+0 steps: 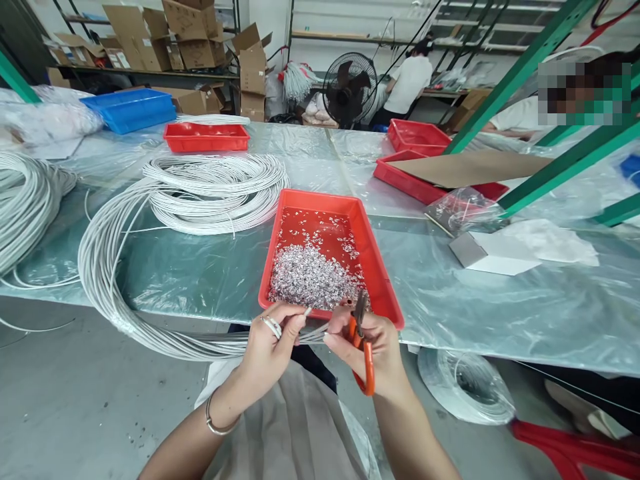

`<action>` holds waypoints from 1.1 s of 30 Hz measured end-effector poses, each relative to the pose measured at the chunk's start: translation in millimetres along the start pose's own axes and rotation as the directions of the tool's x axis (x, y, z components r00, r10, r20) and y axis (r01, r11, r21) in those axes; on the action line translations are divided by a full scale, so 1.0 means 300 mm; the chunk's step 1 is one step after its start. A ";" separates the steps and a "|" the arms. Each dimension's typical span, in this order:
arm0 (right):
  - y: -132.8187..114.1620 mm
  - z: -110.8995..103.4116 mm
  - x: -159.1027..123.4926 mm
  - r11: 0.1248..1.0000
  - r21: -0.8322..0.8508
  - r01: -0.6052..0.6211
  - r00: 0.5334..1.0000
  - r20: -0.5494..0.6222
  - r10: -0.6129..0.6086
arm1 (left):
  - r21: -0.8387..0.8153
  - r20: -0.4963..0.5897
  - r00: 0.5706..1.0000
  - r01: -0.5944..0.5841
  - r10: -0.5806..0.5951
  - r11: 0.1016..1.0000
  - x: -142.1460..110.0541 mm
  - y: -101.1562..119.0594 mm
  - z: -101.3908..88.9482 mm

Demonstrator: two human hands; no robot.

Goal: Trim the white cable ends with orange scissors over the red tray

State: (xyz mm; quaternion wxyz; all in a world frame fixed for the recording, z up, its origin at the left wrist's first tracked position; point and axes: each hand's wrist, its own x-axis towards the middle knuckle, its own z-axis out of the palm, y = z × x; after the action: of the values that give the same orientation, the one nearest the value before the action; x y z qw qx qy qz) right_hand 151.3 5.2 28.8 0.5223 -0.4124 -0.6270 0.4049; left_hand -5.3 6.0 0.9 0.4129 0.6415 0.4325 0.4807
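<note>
My left hand [273, 340] is closed in a pinch on a bundle of thin white wires [165, 340] that loops off to the left and up onto the table. My right hand [373, 347] grips orange-handled pliers [364, 353], whose dark jaws sit by the wire ends near the front rim of a red tray [385, 280]. The tray holds a heap of small silvery metal pieces [307, 273]. Both hands hover just in front of the table edge, above my lap.
Coils of white wire [215, 190] lie on the plastic-covered table [500, 307]. More red trays [206, 137], a blue bin [131, 109], a white box [493, 257], cardboard and green frame bars [555, 163] stand around. A fan and other people are behind. Another wire coil [465, 387] lies on the floor.
</note>
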 end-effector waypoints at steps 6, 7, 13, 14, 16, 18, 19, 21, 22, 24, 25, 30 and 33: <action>0.071 -0.132 0.089 0.955 -0.275 -0.110 0.982 -0.176 0.062 | 0.209 0.109 0.994 0.001 -0.024 0.978 0.001 -0.018 -0.028; 0.080 -0.151 0.102 0.967 -0.236 -0.099 0.980 -0.192 0.053 | 0.156 0.125 0.988 0.066 -0.086 0.986 0.000 -0.028 -0.032; 0.038 -0.182 0.069 0.995 -0.099 0.001 0.999 -0.048 -0.006 | -0.425 0.220 0.953 0.286 -0.209 0.859 0.000 -0.083 -0.040; 0.023 -0.182 0.052 0.995 -0.099 -0.004 0.998 0.055 0.009 | -0.472 0.213 0.953 0.292 -0.213 0.832 0.000 -0.078 -0.040; -0.002 -0.184 0.021 0.994 -0.107 -0.010 0.973 0.227 0.034 | -0.508 0.185 0.954 0.300 -0.238 0.808 -0.002 -0.057 -0.039; -0.017 -0.187 -0.005 0.986 -0.166 -0.020 0.939 0.337 0.076 | -0.493 0.146 0.956 0.294 -0.255 0.819 -0.005 -0.025 -0.040; -0.020 -0.189 -0.015 0.977 -0.212 -0.020 0.919 0.381 0.101 | -0.472 0.123 0.960 0.279 -0.251 0.836 -0.007 -0.010 -0.041; -0.022 -0.191 -0.033 0.953 -0.303 -0.011 0.884 0.443 0.151 | -0.405 0.090 0.971 0.239 -0.222 0.883 -0.012 0.015 -0.042; -0.021 -0.192 -0.039 0.942 -0.335 -0.004 0.872 0.459 0.167 | -0.366 0.081 0.976 0.218 -0.202 0.905 -0.014 0.022 -0.042; -0.018 -0.192 -0.049 0.931 -0.365 0.012 0.864 0.473 0.174 | -0.304 0.077 0.984 0.178 -0.162 0.936 -0.018 0.026 -0.039; -0.018 -0.191 -0.051 0.929 -0.369 0.018 0.864 0.473 0.171 | -0.287 0.077 0.986 0.162 -0.146 0.944 -0.020 0.023 -0.037; -0.029 -0.186 -0.050 0.917 -0.394 0.058 0.860 0.486 0.155 | -0.261 0.064 0.990 0.136 -0.123 0.956 -0.029 0.006 -0.028; -0.040 -0.189 -0.049 0.888 -0.447 0.113 0.863 0.486 0.135 | -0.245 0.070 0.989 0.143 -0.130 0.959 -0.033 0.005 -0.026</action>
State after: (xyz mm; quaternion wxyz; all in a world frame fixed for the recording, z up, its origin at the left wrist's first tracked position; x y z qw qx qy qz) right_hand 207.9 -8.2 42.7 0.2247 -0.4075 -0.8168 0.3412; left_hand -14.1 -2.8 1.4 0.5338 0.5658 0.4005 0.4843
